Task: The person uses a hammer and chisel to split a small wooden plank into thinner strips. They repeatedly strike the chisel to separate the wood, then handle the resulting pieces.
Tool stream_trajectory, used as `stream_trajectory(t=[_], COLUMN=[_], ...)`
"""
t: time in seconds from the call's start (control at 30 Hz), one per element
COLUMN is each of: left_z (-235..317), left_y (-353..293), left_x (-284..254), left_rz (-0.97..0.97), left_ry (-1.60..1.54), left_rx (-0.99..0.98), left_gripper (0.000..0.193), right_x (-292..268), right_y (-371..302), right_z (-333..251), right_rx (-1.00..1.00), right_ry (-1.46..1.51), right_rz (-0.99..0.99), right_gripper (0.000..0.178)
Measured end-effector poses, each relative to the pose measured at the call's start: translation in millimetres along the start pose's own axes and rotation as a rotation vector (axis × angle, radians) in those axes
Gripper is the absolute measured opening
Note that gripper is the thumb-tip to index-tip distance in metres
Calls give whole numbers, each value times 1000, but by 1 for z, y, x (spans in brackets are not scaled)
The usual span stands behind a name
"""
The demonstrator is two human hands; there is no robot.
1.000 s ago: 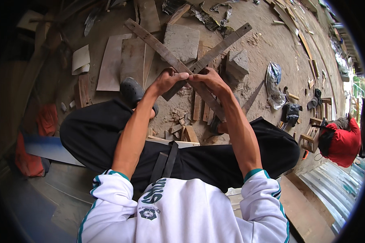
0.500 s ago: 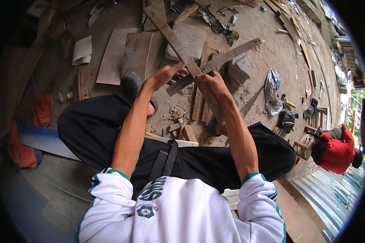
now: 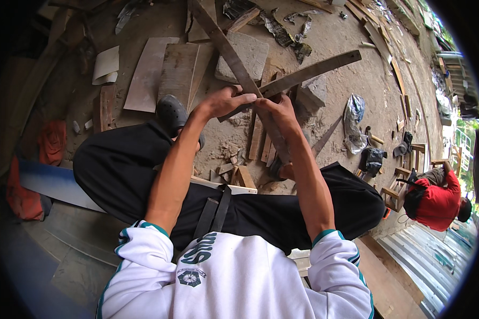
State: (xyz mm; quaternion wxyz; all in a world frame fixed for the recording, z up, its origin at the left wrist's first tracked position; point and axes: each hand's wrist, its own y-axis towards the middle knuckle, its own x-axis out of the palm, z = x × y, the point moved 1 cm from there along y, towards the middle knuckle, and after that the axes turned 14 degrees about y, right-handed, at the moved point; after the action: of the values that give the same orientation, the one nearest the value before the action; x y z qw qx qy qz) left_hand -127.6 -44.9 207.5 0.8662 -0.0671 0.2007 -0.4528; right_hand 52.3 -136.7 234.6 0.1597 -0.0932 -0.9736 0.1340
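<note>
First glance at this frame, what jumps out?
Dead centre, the left hand and right hand meet where two long dark wooden slats cross in an X, each hand's grip closed on the wood. Around them the dirt floor is littered with boards and offcuts. At the right edge, a person in a red shirt crouches by small wooden frames.

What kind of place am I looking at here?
Most likely an open-air carpentry or woodworking yard. Both hands, left hand and right hand, grip crossed wooden slats over a dirt ground strewn with boards and offcuts.
</note>
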Motion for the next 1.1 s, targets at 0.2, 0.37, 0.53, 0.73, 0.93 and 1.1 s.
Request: stream_trajectory(t=[0.2, 0.37, 0.53, 0.73, 0.93, 1.1], left_z=[-4, -6, -44, -101, -106, -122], left_y=[1, -1, 2, -5, 12, 32], left_x=[4, -3, -14, 8, 36, 24], left_rz=[20, 157, 477, 577, 382, 357], left_ry=[-98, -99, -52, -255, -677, -509], left_rx=[80, 15, -102, -368, -505, -748], left_gripper=[42, 47, 58, 40, 35, 48], right_x=[-5, -8, -12, 10, 11, 12], right_y=[6, 11, 29, 42, 67, 87], right_z=[13, 25, 60, 98, 144, 196], right_rx=[11, -3, -81, -242, -481, -697], right_ry=[9, 15, 43, -405, -426, -493], right_rz=[-7, 24, 68, 272, 91, 162], right_gripper=[39, 41, 41, 32, 32, 51])
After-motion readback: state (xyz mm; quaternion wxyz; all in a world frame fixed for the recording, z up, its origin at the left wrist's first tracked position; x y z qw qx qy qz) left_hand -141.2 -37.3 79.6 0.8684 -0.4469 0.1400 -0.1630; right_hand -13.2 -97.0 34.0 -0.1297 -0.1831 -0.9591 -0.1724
